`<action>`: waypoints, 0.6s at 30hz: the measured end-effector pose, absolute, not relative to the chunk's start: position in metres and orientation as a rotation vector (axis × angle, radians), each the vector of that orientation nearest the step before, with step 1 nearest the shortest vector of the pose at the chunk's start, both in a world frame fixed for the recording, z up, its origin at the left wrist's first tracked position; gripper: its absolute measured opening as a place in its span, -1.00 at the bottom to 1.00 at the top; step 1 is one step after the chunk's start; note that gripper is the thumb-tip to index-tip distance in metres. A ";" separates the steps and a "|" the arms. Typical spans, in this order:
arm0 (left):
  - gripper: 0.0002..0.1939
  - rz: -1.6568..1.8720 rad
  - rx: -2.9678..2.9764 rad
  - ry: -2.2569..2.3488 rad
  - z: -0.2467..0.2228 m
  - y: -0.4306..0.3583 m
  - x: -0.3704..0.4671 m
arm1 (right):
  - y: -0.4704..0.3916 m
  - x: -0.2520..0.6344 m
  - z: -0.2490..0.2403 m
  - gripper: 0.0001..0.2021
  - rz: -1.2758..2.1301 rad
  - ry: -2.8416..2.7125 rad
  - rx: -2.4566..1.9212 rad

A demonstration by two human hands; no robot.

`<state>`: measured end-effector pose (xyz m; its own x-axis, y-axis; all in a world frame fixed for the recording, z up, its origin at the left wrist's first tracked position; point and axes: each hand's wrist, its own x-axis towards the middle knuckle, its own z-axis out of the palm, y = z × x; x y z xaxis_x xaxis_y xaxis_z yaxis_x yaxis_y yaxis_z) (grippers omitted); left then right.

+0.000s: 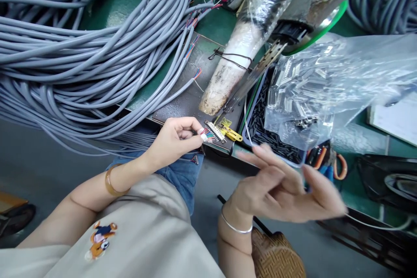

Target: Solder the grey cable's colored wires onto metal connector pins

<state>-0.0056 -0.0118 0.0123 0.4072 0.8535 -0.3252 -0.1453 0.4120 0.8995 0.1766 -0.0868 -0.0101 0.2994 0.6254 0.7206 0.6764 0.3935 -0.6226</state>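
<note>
Beige cloth (146, 234) is seen below the yellow fixture (233, 134); just left, a probably light, fragile connector (215, 131), best held by its ends, is pinched at its wires (208, 135) by the left hand (180, 137); the right hand's (276, 193) grip, lower right, cannot be told.

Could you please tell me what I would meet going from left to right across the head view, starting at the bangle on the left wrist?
Bangle, left hand, connector with coloured wires, yellow piece, tray of small black pieces, orange-handled tool.
</note>
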 end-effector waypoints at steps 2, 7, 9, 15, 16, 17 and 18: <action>-0.82 0.775 0.931 0.941 0.011 -0.012 -0.006 | -0.080 0.166 -0.008 -0.63 -0.121 -1.478 -1.282; -0.83 0.881 0.994 0.977 0.008 -0.010 -0.001 | -0.065 0.153 -0.010 -0.82 0.044 -1.657 -1.362; -0.85 0.918 1.025 0.983 0.007 -0.007 0.001 | -0.062 0.153 -0.012 -0.83 0.122 -1.605 -1.347; -0.87 0.951 1.073 1.014 0.008 -0.003 0.003 | -0.055 0.156 -0.013 -0.83 0.175 -1.570 -1.334; -0.87 0.959 1.078 1.011 0.009 -0.002 0.003 | -0.054 0.156 -0.011 -0.82 0.170 -1.572 -1.330; -0.88 0.966 1.086 1.005 0.011 -0.002 0.003 | -0.053 0.155 -0.010 -0.82 0.163 -1.575 -1.326; -0.88 0.974 1.095 1.000 0.012 -0.002 0.002 | -0.053 0.155 -0.008 -0.81 0.151 -1.582 -1.324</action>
